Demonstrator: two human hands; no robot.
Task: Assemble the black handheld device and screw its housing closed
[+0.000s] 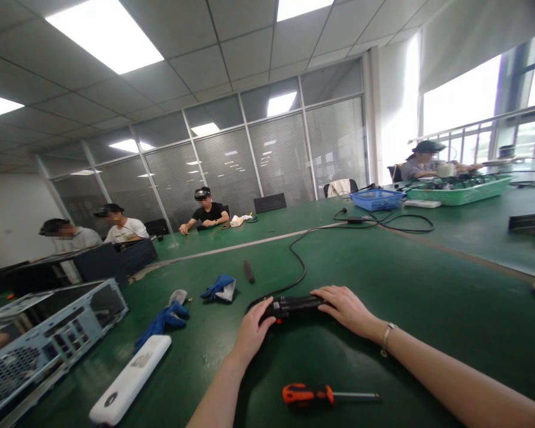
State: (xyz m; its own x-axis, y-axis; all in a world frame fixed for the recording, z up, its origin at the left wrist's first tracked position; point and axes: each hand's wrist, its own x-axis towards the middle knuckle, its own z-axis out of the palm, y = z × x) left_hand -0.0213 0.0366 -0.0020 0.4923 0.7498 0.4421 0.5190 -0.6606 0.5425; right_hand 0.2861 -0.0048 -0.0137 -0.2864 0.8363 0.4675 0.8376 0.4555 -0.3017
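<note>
A black corded electric screwdriver (298, 305) with a small red switch lies crosswise on the green table. My left hand (255, 327) curls around its cord end, thumb near the switch. At the other end, the fingers of my right hand (342, 306) close over the tip, hiding it. The power cord (299, 252) runs from the tool's left end back across the table. Nearer to me, an orange-and-black screwdriver (310, 394) rests with its shaft pointing right.
Left of my hands lie blue-grey gloves (167, 315), a white oblong device (131, 377) and a metal computer case (57, 339). A dark bar (248, 271) sits beyond. Blue (377, 200) and green baskets (463, 191) stand far right. Several people sit around the table.
</note>
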